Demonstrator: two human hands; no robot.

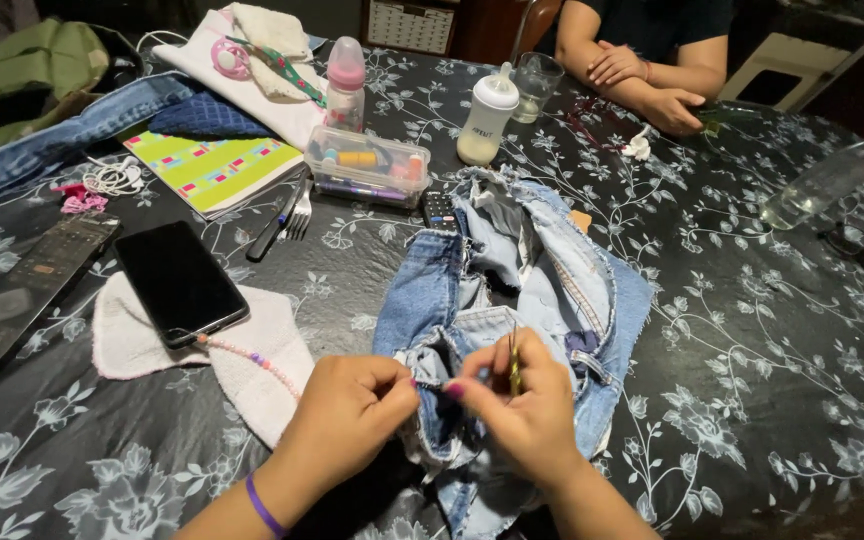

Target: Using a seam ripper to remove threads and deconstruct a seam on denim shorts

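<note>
A piece of light blue denim (542, 290), turned partly inside out, lies on the dark flowered tablecloth (752, 330) in front of me. My left hand (352, 415) pinches its near edge between thumb and fingers. My right hand (522, 405) pinches the same edge just to the right and also grips a small thin metal tool (514, 365) that points upward. A purple band circles my left wrist. What lies under my palms is hidden.
A black phone (180, 282) rests on a white cloth (262, 375) at left, beside a remote (22, 290). Behind are a striped notebook (214, 168), a fork (298, 215), a clear box of sewing bits (367, 165), two baby bottles (487, 118), a glass (535, 85). Another person's folded arms (642, 80) rest at the far edge.
</note>
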